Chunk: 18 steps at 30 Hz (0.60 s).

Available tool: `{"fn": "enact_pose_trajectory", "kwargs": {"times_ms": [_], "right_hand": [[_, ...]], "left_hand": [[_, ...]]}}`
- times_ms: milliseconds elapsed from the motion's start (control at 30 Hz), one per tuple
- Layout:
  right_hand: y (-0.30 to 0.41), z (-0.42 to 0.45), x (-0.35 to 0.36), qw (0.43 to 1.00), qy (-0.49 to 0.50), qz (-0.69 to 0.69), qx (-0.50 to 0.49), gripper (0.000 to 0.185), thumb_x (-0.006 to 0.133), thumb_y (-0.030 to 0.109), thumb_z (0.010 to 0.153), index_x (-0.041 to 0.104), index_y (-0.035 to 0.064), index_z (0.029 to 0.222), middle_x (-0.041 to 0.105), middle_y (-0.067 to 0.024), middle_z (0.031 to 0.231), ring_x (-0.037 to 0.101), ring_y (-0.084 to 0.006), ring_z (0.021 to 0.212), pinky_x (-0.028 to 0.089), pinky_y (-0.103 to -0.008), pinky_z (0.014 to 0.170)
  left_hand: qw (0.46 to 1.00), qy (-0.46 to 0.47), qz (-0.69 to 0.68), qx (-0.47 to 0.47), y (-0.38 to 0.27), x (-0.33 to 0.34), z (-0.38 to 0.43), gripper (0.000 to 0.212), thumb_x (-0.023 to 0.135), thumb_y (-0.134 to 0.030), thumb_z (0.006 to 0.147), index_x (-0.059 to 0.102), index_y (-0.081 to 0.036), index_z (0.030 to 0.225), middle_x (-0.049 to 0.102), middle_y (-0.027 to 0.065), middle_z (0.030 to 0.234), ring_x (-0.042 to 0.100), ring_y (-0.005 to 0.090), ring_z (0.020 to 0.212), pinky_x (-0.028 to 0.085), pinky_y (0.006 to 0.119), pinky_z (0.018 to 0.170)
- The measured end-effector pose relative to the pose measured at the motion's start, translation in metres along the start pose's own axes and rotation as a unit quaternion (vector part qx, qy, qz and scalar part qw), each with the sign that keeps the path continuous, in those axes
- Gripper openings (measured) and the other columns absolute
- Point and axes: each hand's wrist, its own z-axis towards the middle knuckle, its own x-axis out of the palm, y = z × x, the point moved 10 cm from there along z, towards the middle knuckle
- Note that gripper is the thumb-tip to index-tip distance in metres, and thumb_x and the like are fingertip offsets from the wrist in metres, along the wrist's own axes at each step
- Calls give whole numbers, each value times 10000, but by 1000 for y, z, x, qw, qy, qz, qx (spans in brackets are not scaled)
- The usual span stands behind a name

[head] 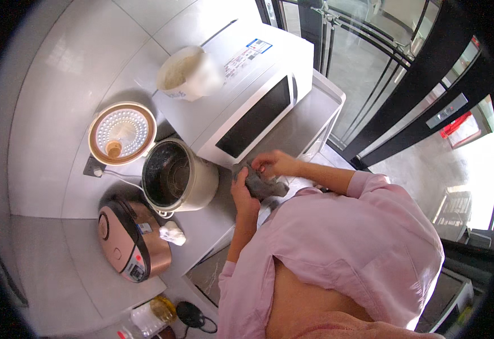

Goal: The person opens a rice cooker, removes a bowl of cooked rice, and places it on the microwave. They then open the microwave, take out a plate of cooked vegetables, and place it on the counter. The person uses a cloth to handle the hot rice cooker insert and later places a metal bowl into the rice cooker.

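A crumpled grey cloth is bunched up in front of my chest, just off the counter's front edge. My left hand grips it from the left side, thumb upward along the folds. At its upper part, the curled fingers of my right hand hold the fabric, slightly blurred. Nearest to both hands is the lower corner of a white microwave oven. To the left stands a rice cooker with its lid raised and a dark inner pot showing.
A white tub sits on the microwave. Further left are a closed rose-gold rice cooker, a crumpled white wad and a bottle of yellow liquid. A power cord runs to a wall socket. Black-framed glass doors stand to the right.
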Motion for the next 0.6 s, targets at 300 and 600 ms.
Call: {"fn": "enact_pose_trajectory", "kwargs": {"times_ms": [300, 600], "right_hand": [[51, -13, -247, 821, -374, -428, 49, 416, 634, 321, 712, 479, 34, 969, 602, -187, 892, 593, -327, 839, 469, -425, 703], [44, 10, -257, 792, -343, -501, 59, 432, 620, 364, 675, 512, -1, 879, 616, -201, 753, 608, -361, 696, 479, -436, 642]], "left_hand": [[993, 5, -116, 32, 31, 37, 2, 343, 519, -186, 761, 500, -2, 1049, 561, 152, 1032, 551, 316, 949, 435, 450, 862], [985, -43, -162, 48, 47, 80, -60, 292, 507, -144, 764, 530, 40, 990, 587, 160, 944, 580, 281, 856, 481, 397, 779]]}}
